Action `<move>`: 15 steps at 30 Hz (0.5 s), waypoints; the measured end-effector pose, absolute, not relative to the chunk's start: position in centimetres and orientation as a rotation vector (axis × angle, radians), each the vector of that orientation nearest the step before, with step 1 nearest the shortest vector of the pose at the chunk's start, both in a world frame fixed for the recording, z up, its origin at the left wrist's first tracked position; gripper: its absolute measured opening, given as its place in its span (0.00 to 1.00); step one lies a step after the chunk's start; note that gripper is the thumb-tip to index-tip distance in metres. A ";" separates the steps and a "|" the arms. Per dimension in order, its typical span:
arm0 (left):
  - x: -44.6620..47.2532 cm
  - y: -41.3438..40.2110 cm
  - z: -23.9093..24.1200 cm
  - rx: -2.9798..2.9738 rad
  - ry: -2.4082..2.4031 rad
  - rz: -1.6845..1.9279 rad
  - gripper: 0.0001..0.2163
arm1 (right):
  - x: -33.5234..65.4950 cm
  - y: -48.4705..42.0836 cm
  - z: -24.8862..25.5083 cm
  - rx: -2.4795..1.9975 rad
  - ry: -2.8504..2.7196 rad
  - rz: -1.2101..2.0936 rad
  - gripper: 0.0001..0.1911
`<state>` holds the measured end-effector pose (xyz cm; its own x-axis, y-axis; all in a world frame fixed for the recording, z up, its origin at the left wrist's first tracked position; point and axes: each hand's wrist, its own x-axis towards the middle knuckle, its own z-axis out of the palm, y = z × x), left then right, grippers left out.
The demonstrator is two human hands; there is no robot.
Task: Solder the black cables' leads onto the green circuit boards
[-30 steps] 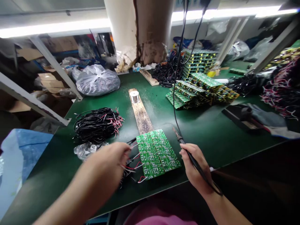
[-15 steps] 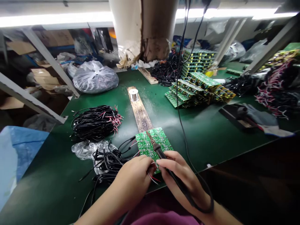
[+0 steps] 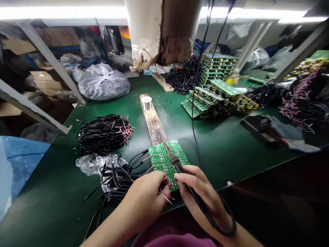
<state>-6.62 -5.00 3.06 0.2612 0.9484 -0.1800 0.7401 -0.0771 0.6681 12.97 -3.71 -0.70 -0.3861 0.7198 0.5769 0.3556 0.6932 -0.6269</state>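
Observation:
My right hand (image 3: 199, 192) is closed around a black soldering iron (image 3: 177, 164), whose tip lies over a green circuit board panel (image 3: 164, 159) at the table's near edge. My left hand (image 3: 147, 197) is pinched on thin red, white and black wires (image 3: 164, 193) at the panel's front left corner. Both hands meet over the panel's near end and hide it. A tangle of black wires (image 3: 117, 176) lies just left of the panel.
A wooden strip (image 3: 154, 125) with a solder spool (image 3: 147, 103) runs back from the panel. A bundle of black wires (image 3: 102, 133) lies left, a plastic bag (image 3: 102, 84) behind it. Stacks of green boards (image 3: 218, 97) stand at the right. The iron's cord (image 3: 195, 103) hangs from above.
My left hand came right from the wire pile to the panel with wires. My right hand swung the iron left over the board. Both have barely moved in the last half second.

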 end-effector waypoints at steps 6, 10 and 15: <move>-7.3 -4.5 3.2 1.780 1.422 0.431 0.05 | 12.9 -3.8 -1.4 -0.669 -2.096 0.491 0.23; -7.8 -4.3 3.4 1.693 1.357 0.480 0.05 | 12.5 -3.8 -1.9 -0.681 -2.081 0.467 0.24; -7.2 -4.6 2.9 1.604 1.425 0.595 0.08 | 12.1 -3.8 -1.9 -0.762 -2.014 0.423 0.25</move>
<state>-7.21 -4.56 2.92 0.2257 0.9540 -0.1972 0.5300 0.0496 0.8466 12.12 -3.83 -1.85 -0.3930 0.6613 0.6389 0.3486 0.7501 -0.5620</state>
